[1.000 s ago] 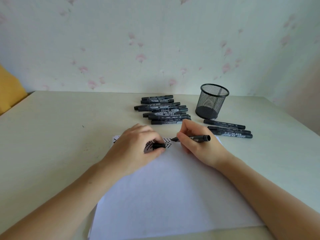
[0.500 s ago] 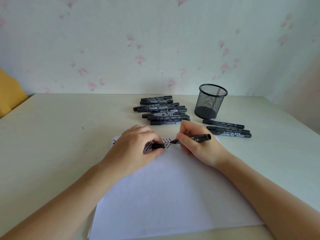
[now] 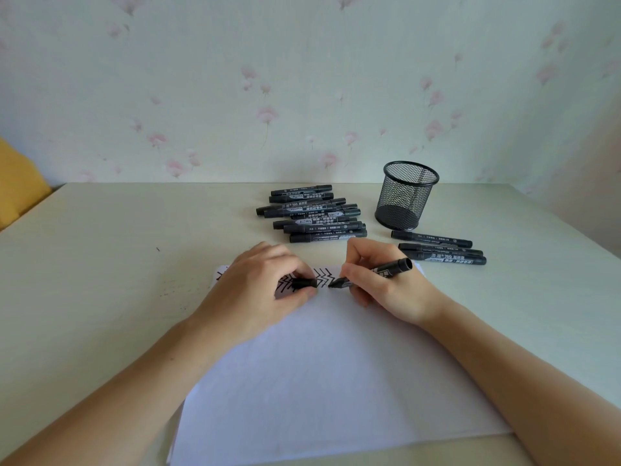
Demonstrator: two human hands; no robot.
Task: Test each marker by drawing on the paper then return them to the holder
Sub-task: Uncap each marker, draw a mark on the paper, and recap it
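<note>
My right hand [image 3: 386, 284] pinches a black marker [image 3: 376, 272] between thumb and curled fingers, its uncapped tip touching the white paper [image 3: 319, 381] just beside the last of the black zigzag marks [image 3: 322, 277], its back end tilted up and away toward the mesh holder [image 3: 405, 196]. My left hand [image 3: 258, 290] rests on the paper on the far side of those marks from the holder, fingers curled, thumb and fingertips pinching the marker's black cap [image 3: 304, 283], which lies level and points at the marker tip, a small gap between them. Part of the zigzag row is hidden under this hand. The paper lies on the pale table [image 3: 100, 264], nearer me than the holder. The holder stands upright near the table's back edge, and through its mesh I see nothing inside. Just beside it, on the side toward my left hand, a pile of capped black markers [image 3: 312, 215] lies flat, roughly parallel. On the near side of the holder, between it and my right hand, three more capped markers [image 3: 437, 248] lie side by side on the table. A floral wallpapered wall [image 3: 302, 79] rises behind the holder.
</note>
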